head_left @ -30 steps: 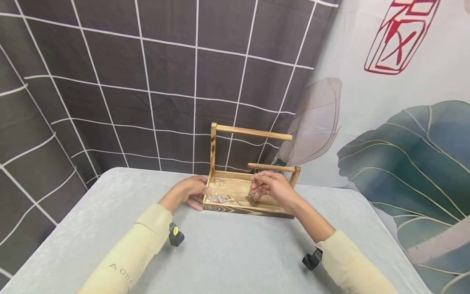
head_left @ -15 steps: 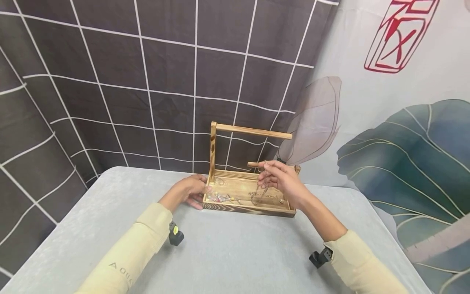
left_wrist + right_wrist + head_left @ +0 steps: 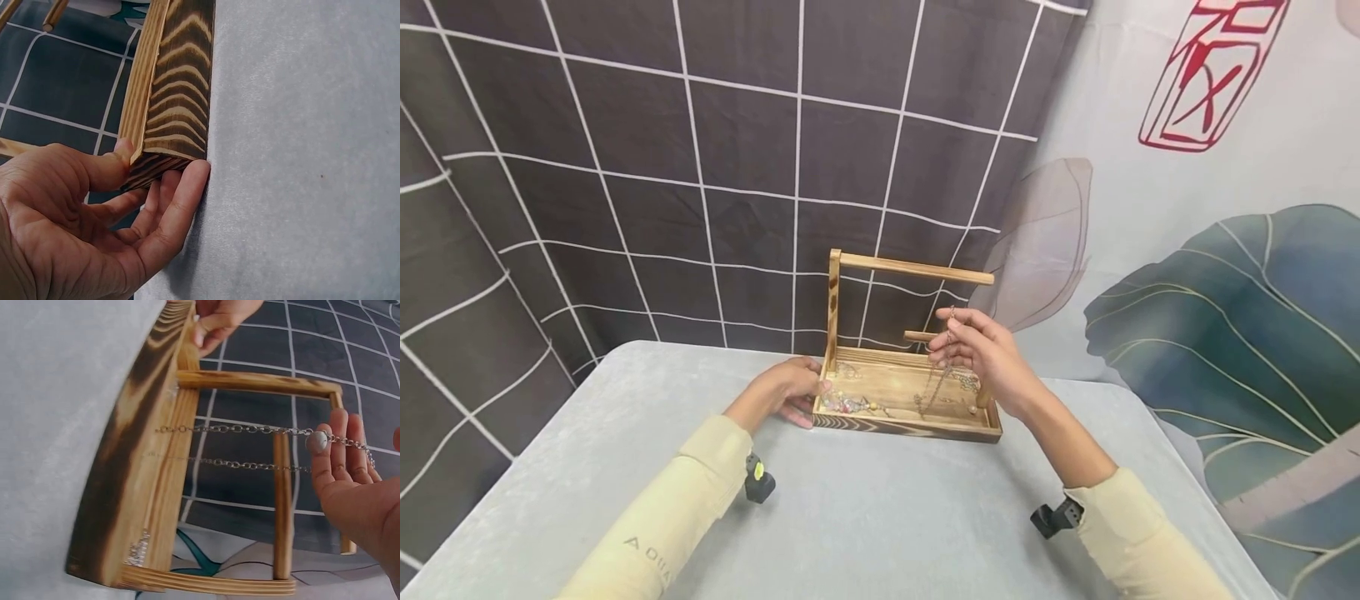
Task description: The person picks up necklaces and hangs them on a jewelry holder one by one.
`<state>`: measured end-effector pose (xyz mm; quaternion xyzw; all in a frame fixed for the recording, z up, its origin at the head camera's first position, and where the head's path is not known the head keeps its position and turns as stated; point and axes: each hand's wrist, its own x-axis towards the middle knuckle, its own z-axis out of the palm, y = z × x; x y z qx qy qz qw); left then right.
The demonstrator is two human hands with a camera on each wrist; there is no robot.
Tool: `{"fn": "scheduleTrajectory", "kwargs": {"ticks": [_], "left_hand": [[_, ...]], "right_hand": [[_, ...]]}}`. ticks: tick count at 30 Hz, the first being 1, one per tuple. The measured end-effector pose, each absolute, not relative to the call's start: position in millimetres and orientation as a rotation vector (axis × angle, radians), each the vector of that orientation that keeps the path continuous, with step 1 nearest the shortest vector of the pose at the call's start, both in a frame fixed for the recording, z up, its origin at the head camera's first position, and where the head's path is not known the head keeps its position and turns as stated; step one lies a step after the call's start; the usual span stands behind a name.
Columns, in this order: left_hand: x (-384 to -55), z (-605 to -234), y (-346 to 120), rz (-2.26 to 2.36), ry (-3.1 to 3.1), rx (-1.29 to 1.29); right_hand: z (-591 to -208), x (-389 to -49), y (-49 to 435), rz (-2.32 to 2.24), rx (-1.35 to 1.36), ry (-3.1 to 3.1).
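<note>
A wooden jewellery stand (image 3: 906, 428) with a shallow tray base and raised bars sits on the cloth-covered table. My left hand (image 3: 788, 387) grips its left end, the thumb on the rim and the fingers against the end wall in the left wrist view (image 3: 94, 219). Above the tray's right part, my right hand (image 3: 988, 354) holds a silver chain necklace (image 3: 240, 429) draped over its fingers. Two strands of it hang down into the tray. A round pale bead (image 3: 317, 442) on the chain lies against the fingers.
Colourful beaded jewellery (image 3: 853, 406) lies at the tray's left front, and another chain (image 3: 966, 381) at its right. An upper bar (image 3: 917, 268) and a shorter lower bar (image 3: 917, 337) rise over the tray. A dark gridded curtain (image 3: 737, 233) hangs behind.
My right hand has risen from the tray and shifted a little right, drawing the chain necklace up so that it hangs in longer strands. The left hand stays at the stand's left end.
</note>
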<state>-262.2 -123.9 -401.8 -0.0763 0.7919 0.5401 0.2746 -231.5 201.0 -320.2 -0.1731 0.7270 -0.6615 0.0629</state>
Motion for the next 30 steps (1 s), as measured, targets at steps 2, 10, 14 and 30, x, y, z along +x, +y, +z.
{"fn": "scheduleTrajectory", "kwargs": {"ticks": [2, 10, 14, 30], "left_hand": [[-263, -402, -124, 1.451, 2.131, -0.207], [-263, -403, -125, 1.457, 2.126, -0.22], [-263, -404, -124, 1.457, 2.126, -0.222], [-265, -407, -123, 1.46, 2.123, -0.224]], "right_hand": [[-315, -232, 202, -2.018, -0.546, 2.197], [-295, -236, 207, -2.082, -0.592, 2.185], [-283, -237, 210, -2.136, -0.601, 2.163], [-243, -249, 231, -2.283, -0.736, 2.187]]}}
